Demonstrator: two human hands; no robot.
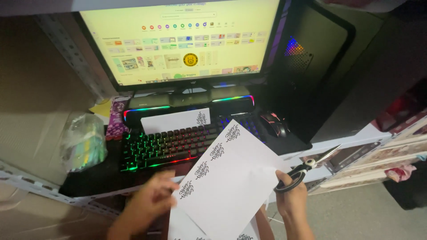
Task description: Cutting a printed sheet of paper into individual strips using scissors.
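Sheet (227, 182) sits in front of the keyboard (173, 144), long axis running from near-left up to far-right, and no cut shows in it yet (printed motifs all intact). Left hand (149, 202) pinches its near-left edge; right hand (291, 195) grips scissors (307, 168), blades parted, tips pointing far-right.

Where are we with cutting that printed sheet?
Done: printing, a row of black script designs runs along the sheet. In hand: the left hand holds its edge, the right hand grips scissors beside it, blades off the paper. Left: no cut visible yet.
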